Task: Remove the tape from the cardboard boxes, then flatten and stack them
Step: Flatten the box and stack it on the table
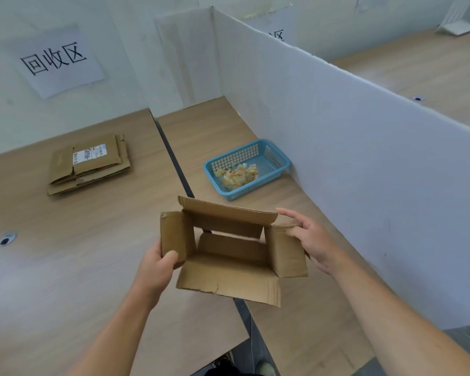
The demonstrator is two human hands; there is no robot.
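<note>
1. An open cardboard box (228,256) is held over the seam between wooden tabletops (65,280), near a white partition (364,164) on the right.
2. Flattened corrugated boxes (88,164) are stacked far left; crumpled tape (237,173) lies in a blue lattice basket (275,161).
3. The left flap is pinched by the left hand (157,267); the right flap is touched by the loosely spread right hand (312,240).

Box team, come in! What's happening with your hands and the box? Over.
Left hand grips the box by its left flap; right hand touches the right flap, fingers loose. Box open, not flat yet. Nothing in the way.
</note>
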